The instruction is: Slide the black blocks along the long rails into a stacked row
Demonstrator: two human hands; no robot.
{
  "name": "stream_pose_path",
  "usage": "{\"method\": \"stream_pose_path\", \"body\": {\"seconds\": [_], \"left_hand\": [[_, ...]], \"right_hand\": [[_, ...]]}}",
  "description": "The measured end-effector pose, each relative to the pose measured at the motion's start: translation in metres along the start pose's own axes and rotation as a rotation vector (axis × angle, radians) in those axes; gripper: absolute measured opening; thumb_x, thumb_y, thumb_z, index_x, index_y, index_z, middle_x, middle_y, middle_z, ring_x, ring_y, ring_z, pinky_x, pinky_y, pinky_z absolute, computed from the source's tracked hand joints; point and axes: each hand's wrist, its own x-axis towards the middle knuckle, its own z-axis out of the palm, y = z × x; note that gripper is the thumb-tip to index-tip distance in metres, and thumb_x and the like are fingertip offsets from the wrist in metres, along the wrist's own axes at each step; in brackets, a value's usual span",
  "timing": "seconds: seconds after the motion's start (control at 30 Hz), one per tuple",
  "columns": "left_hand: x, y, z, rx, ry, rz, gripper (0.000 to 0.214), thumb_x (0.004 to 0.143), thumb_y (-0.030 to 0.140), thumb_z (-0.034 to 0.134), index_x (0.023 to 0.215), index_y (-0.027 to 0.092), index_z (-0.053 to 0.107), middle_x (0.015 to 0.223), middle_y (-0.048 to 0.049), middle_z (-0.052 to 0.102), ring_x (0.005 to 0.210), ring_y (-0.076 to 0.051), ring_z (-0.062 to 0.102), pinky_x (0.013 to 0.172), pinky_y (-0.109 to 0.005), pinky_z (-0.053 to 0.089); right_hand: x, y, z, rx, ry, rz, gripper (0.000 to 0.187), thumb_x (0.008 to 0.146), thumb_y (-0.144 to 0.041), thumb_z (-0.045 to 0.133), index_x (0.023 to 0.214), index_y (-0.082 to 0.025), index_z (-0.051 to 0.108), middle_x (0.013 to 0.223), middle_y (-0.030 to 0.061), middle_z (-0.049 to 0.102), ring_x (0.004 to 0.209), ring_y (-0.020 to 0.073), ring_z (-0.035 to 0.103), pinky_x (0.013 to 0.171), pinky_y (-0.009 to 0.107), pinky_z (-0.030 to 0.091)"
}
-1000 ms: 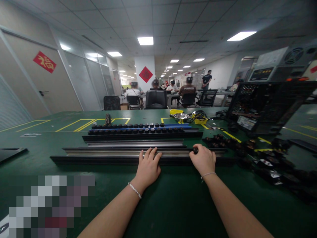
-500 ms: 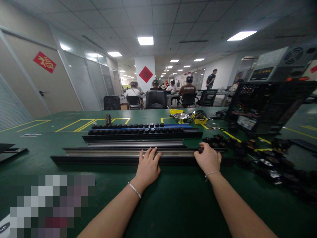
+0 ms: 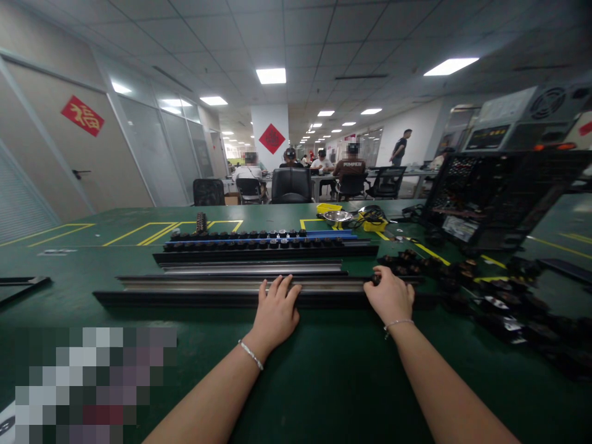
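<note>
A long dark rail with a metallic inner channel (image 3: 194,286) lies crosswise in front of me. My left hand (image 3: 276,311) rests on its middle with the fingers spread. Toward the rail's right end, my right hand (image 3: 391,297) has its fingers curled round a small black part (image 3: 375,279), mostly hidden by them. Behind lies a shorter silvery rail (image 3: 250,267). Farther back, a blue rail (image 3: 330,235) sits among rows of small black parts (image 3: 222,245). Many loose black parts (image 3: 504,308) are heaped right of my right hand.
An open computer case (image 3: 509,197) with a power supply (image 3: 518,120) on top stands at the right. A metal bowl (image 3: 337,217) and a yellow container (image 3: 374,226) sit at the back of the green table (image 3: 333,382). A dark frame (image 3: 25,283) lies left.
Both hands stay nearly where they were on the rail. At the left edge, the dark piece above the frame is gone from view. A distant standing person has shifted slightly right.
</note>
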Motion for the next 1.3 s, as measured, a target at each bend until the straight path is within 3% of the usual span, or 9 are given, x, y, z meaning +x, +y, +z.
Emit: {"method": "stream_pose_path", "body": {"seconds": [0.7,1.3], "left_hand": [[0.000,0.000,-0.001,-0.006,0.002,0.005,0.047,0.078,0.022,0.053,0.125,0.028,0.053,0.140,-0.0078,0.048,0.131,-0.030,0.039,0.109,-0.058,0.022],[0.000,0.000,0.001,-0.014,0.029,-0.002,0.030,0.080,0.027,0.054,0.110,0.025,0.057,0.138,-0.0062,0.051,0.129,-0.028,0.040,0.111,-0.057,0.021]], "right_hand": [[0.019,0.032,-0.005,-0.013,0.073,0.128,0.041,0.072,-0.029,0.049,0.111,-0.020,0.057,0.100,0.0095,0.066,0.096,0.0259,0.057,0.093,0.044,0.032],[0.030,0.054,-0.007,-0.063,0.081,0.152,0.042,0.072,-0.029,0.049,0.111,-0.021,0.063,0.099,0.0103,0.066,0.098,0.0275,0.057,0.092,0.043,0.035]]}}
